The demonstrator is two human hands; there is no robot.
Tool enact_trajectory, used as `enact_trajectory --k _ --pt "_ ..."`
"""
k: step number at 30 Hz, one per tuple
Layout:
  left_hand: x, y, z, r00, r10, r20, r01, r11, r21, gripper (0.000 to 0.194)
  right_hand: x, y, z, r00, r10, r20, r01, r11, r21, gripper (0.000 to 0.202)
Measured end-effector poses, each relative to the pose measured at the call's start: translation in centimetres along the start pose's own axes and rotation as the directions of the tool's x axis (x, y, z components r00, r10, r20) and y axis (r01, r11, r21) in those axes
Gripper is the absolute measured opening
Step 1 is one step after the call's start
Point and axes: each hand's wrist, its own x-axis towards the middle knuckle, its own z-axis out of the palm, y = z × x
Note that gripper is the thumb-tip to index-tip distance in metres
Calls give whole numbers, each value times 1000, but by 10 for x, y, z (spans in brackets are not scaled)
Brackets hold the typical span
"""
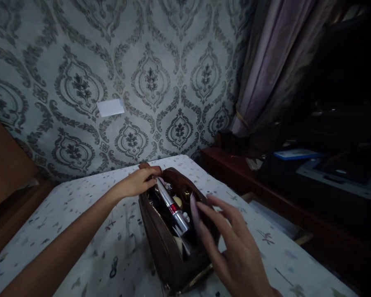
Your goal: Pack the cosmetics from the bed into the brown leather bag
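A dark brown zippered bag (168, 255) lies open on the patterned sheet, in front of me. My left hand (139, 181) is closed at its far end, fingers curled over the rim beside the brown tab. Just under those fingertips begins a silver tube with a red band (174, 208), resting slantwise on the bag's contents. My right hand (235, 243) is at the near right side of the bag. Between its thumb and fingers it holds a thin lilac piece (195, 212), upright in the opening; its kind is unclear. Several small items inside are partly hidden.
The white sheet (105, 255) with small printed motifs spreads under the bag. Damask-patterned wallpaper (179, 78) rises behind, with a white card (110, 107) on it. Brown furniture (9, 165) stands left. At right are a lilac curtain (266, 66) and a dark red ledge (231, 171).
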Motion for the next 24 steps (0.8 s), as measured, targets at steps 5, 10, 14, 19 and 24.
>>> enact_trajectory --k 5,10,14,19,24 --pt "9 -4 5 995 4 99 -6 1000 14 34 -4 14 10 986 88 144 -98 993 66 40" --pt "12 -7 10 995 16 102 -17 1000 11 31 -7 13 13 977 94 193 -117 987 112 37" --pt "10 -4 12 999 30 39 -29 999 -18 31 -5 9 6 961 122 249 -152 983 106 36" --pt "2 -2 9 998 49 -45 -53 995 -79 30 -3 3 7 976 27 218 -50 993 104 32" --pt "-4 -3 5 1000 29 -3 -29 992 -124 32 1 0 9 941 -63 332 53 998 39 41"
